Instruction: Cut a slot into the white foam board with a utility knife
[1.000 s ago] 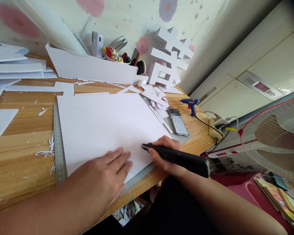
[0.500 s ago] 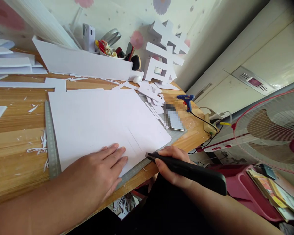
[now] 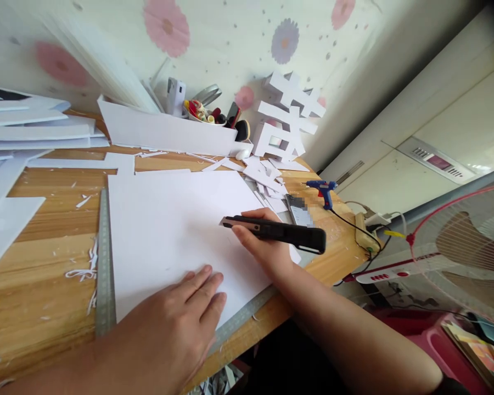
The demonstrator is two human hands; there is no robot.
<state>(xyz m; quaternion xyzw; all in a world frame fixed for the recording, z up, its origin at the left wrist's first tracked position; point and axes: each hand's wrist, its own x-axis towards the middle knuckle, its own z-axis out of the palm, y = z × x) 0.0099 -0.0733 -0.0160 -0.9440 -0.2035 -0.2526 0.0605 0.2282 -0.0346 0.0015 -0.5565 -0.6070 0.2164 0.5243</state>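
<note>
Right hand (image 3: pixel 267 247), gripping the cutter (image 3: pixel 290 232), just came up from the white sheet (image 3: pixel 168 219)'s near edge, so that stroke's probably done. Left hand (image 3: pixel 189 315) still flat on it. Blade (image 3: pixel 223 221) contact? Can't tell.

We have one view, from a camera worn on the head. We look forward and down over the table (image 3: pixel 57 296), near enough that the left hand (image 3: pixel 187 318) and the right hand (image 3: pixel 267 247) loom large, reaching in from below. We see the sheet (image 3: pixel 160 230) around mid-frame, the wall (image 3: pixel 230 44) across the top, the cabinet (image 3: pixel 395 181) slanting up the right side, and the fan (image 3: pixel 469 247) cut off at the right border.
</note>
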